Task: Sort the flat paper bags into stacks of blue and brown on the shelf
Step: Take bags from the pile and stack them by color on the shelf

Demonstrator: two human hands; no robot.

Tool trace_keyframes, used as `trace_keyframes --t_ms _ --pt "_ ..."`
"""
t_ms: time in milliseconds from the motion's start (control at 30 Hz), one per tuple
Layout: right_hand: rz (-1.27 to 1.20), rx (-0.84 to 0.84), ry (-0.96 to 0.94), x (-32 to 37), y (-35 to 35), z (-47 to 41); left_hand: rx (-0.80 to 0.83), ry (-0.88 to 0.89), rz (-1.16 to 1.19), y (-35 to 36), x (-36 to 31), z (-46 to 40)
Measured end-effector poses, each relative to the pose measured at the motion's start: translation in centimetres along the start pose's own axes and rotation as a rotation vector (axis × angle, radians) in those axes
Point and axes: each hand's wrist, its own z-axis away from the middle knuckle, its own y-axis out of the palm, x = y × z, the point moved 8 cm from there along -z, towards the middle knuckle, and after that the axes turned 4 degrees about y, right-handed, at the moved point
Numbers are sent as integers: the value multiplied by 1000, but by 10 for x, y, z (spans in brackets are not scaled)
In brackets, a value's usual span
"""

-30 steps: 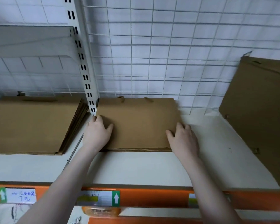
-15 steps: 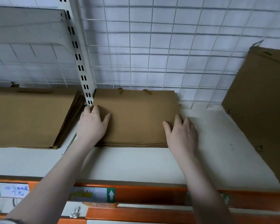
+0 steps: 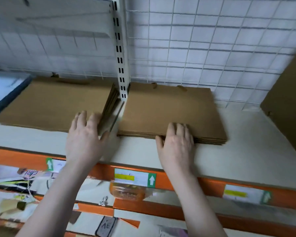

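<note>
While a blue-edged stack (image 3: pixel 2 93) lies at far left on the white shelf (image 3: pixel 246 151), the left hand (image 3: pixel 85 137) rests flat, fingers (image 3: pixel 80 118) loosely spread, on the left brown bag stack (image 3: pixel 55 103). Right of the slotted upright (image 3: pixel 120 65), the right hand (image 3: pixel 176 144), fingers together, touches the front edge of the right brown bag stack (image 3: pixel 171 110).

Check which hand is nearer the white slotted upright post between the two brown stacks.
Left. The left hand rests on the near right corner of the left brown stack, just left of and in front of the post. The right hand lies further right, on the right brown stack's front edge.
</note>
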Motion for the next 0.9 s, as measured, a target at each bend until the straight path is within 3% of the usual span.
trace_keyframes --t_ms 300,567,900 --pt "-103 43 -165 177 15 95 -47 -221 -28 -88 170 69" --pt "-185 263 -395 361 43 194 -67 -400 -59 -167 350 134" --pt "-207 295 -581 529 70 241 -169 -634 -81 -221 506 179"
